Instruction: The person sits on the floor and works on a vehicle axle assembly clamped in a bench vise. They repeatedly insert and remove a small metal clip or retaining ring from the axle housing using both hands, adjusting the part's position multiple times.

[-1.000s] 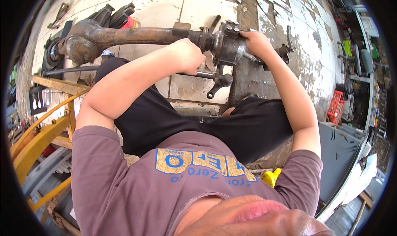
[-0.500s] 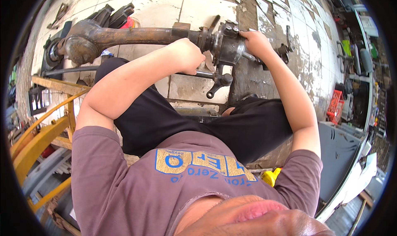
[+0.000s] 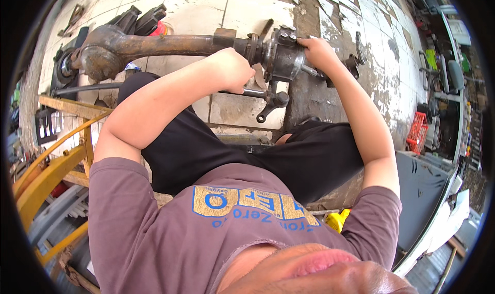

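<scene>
A rusty vehicle axle (image 3: 170, 45) lies across the floor ahead of me, with a round bulging housing (image 3: 103, 54) at its left. At its right end sits a dark metal steering knuckle (image 3: 284, 59) with bolts on top. My left hand (image 3: 237, 70) is closed beside the axle tube near the knuckle; what its fingers hold is hidden. My right hand (image 3: 319, 54) grips the knuckle's right side, its fingertips partly out of sight. Below the left hand runs a steel rod (image 3: 252, 92), ending at a joint with an eyed arm (image 3: 268, 111).
Yellow metal framing (image 3: 51, 175) stands close at my left. To the right are a red crate (image 3: 416, 133), a grey cabinet (image 3: 423, 186) and cluttered shelving. Loose metal parts (image 3: 353, 64) lie past my right hand. Worn, stained tiles (image 3: 196, 13) cover the floor.
</scene>
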### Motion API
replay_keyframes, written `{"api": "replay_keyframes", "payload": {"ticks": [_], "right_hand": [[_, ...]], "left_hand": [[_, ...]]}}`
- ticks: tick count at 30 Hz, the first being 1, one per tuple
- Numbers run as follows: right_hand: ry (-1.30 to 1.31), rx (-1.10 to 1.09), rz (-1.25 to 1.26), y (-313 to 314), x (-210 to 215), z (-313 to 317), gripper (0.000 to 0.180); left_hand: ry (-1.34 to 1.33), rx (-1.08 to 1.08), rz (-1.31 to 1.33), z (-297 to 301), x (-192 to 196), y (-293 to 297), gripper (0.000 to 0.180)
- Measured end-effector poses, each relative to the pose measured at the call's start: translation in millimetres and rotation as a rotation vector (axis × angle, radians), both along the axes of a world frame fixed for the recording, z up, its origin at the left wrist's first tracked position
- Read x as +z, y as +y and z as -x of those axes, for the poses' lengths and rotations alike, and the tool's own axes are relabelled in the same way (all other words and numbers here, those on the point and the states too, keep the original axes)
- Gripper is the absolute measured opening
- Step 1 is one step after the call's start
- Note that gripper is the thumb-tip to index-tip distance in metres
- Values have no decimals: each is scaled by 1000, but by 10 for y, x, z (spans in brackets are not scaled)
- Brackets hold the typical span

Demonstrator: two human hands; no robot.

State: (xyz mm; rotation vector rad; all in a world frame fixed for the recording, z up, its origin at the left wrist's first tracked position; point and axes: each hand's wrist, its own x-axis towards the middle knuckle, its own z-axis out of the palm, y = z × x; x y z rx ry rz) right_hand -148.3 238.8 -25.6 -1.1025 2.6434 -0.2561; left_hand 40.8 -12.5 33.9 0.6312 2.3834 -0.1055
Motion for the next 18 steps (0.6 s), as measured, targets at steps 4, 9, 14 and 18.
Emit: {"api": "replay_keyframes", "payload": {"ticks": [4,9,14,18], "right_hand": [[-45,-61,-44,-49,32,-8,50],[-29,-31,-20,-1,71,-29,50],[36,3,-122,-111,105,-52,47],[-5,-48,-157,23,-34,39,44]], "left_hand": [[27,11,-34,11,-17,-14,51],[64,-12,-47,27,-15,-9,48],[21,-4,-10,1,-10,-16,53],[33,-20,-33,22,-30,5,52]]}}
